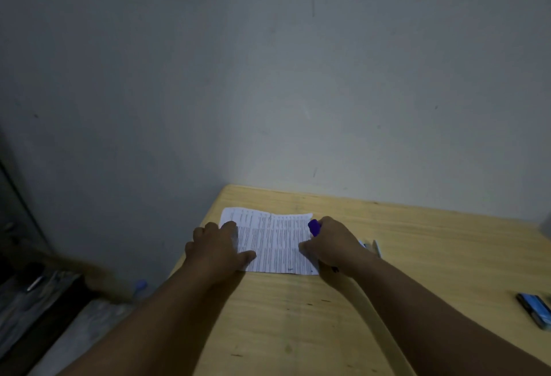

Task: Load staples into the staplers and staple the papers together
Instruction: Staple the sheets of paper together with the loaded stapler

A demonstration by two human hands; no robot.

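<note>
A stack of printed papers [272, 241] lies flat near the far left corner of the wooden table [298, 322]. My left hand [216, 246] presses flat on the papers' left edge, fingers spread. My right hand [331, 241] is closed around a purple stapler [313, 227] at the papers' right edge; only the stapler's purple tip shows above my fingers. Whether the stapler's jaw is over the paper is hidden by my hand.
A blue box [535, 310] lies at the table's right edge. Pens [376, 248] lie just right of my right hand. A grey wall rises behind the table. The table's left edge drops to a dim floor with clutter and a bottle [139, 287].
</note>
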